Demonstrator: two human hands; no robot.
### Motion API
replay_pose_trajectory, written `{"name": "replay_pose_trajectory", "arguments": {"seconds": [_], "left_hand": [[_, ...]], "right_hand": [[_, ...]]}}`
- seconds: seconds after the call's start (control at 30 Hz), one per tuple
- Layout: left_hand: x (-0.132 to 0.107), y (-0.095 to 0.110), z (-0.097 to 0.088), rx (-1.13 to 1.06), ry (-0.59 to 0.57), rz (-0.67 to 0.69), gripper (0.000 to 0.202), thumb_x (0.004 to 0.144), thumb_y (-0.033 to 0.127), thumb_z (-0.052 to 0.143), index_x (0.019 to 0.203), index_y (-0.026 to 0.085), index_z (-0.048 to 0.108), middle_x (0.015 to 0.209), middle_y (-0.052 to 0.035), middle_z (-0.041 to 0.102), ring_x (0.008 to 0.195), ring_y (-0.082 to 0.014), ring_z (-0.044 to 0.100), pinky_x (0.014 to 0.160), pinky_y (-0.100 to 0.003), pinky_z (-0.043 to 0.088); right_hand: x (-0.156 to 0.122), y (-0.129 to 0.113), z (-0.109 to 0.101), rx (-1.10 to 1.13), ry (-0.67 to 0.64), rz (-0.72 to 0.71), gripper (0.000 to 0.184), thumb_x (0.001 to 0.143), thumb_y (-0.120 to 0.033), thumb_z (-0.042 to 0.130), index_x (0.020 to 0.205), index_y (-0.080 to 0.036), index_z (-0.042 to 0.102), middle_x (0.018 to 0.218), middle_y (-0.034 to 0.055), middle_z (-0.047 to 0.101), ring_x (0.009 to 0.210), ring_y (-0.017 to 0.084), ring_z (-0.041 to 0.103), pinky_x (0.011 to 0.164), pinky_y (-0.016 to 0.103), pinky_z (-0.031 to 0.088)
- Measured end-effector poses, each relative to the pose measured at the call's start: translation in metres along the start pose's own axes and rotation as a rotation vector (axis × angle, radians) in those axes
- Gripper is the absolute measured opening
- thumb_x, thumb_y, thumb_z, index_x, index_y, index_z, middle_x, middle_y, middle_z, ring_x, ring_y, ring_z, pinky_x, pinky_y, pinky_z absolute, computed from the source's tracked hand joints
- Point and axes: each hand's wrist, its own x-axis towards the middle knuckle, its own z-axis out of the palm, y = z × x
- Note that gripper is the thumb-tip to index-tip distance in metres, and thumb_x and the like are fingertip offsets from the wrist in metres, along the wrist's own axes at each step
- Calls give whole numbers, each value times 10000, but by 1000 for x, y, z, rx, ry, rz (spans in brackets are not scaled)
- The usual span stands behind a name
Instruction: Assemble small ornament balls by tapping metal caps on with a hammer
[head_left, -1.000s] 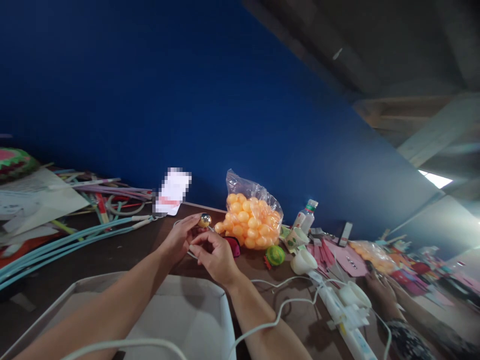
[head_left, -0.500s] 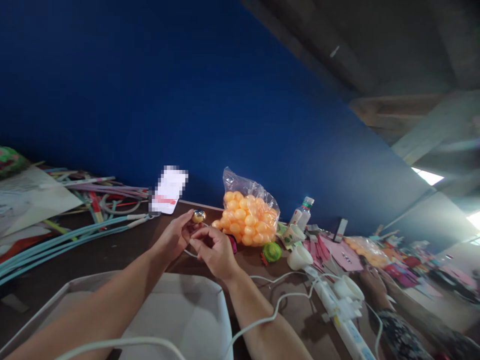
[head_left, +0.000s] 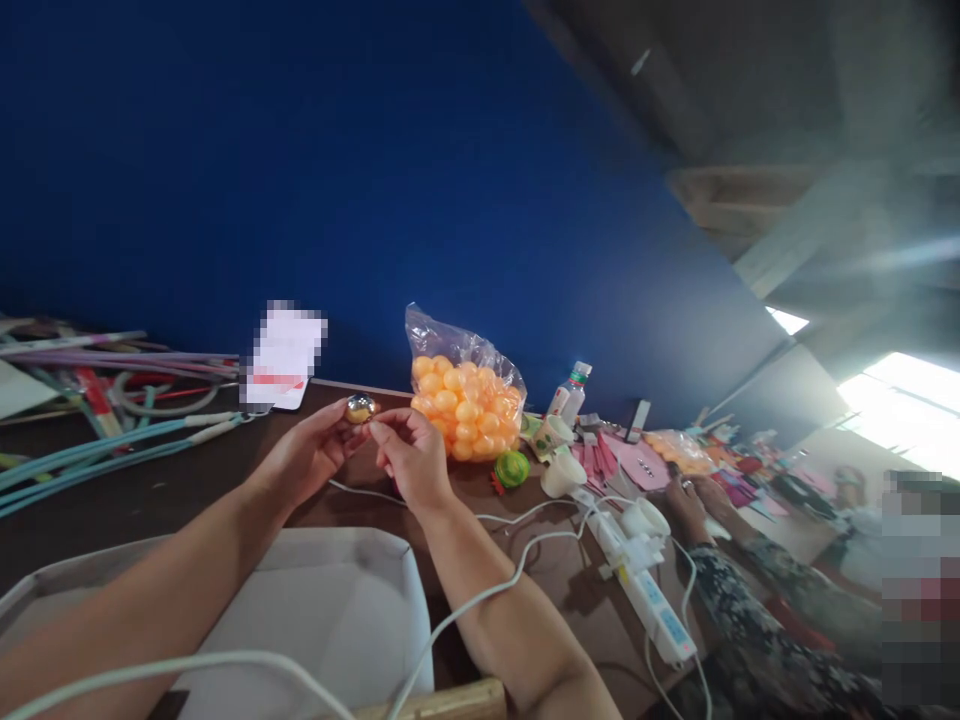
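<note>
A shiny metallic ball (head_left: 361,408), reflecting gold and silver, sits between the fingertips of my left hand (head_left: 306,458). My right hand (head_left: 414,455) is closed in a pinch right beside it, thumb and forefinger at the ball's right edge. Whether the right fingers hold a small piece of their own is too fine to make out. Just beyond my right hand stands a clear plastic bag of orange balls (head_left: 469,410). Below my forearms lies a white tray (head_left: 322,600).
A white cable (head_left: 480,597) crosses over my right forearm from a power strip (head_left: 649,600). Nearby are a green ball-shaped toy (head_left: 512,468), white cups (head_left: 562,473) and a bottle (head_left: 571,392). Blue cords (head_left: 112,455) lie left. A co-worker's hands (head_left: 694,505) are at right.
The whole view has shifted, with things now further left and higher. My right hand has come up from below the metallic ball to its edge. The left hand keeps holding the ball.
</note>
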Motion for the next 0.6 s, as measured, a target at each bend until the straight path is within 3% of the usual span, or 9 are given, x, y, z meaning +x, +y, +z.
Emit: {"name": "replay_pose_trajectory", "arguments": {"seconds": [0.13,0.33,0.6], "left_hand": [[-1,0,1,-3,-40,-2,165,897,134,582,887,110,745,866,-117,776,736,-178,720,711,-261,596],[-1,0,2,-27,-53,-40,210,934,113,527,858,95,722,783,-94,763,694,-153,702,727,-249,591],[0,-3,-2,29,-101,-33,232,951,123,498,917,88,725,827,-92,766,740,-163,703,749,-272,594]], "right_hand": [[0,-3,1,77,3,31,281,700,-394,752,831,-191,610,630,-47,614,421,50,437,370,177,294],[1,-7,1,154,22,78,287,673,-383,761,834,-197,613,724,-10,690,427,47,402,376,187,277],[4,-5,0,264,37,163,303,618,-342,795,818,-187,630,743,3,710,442,43,388,374,177,243]]}}
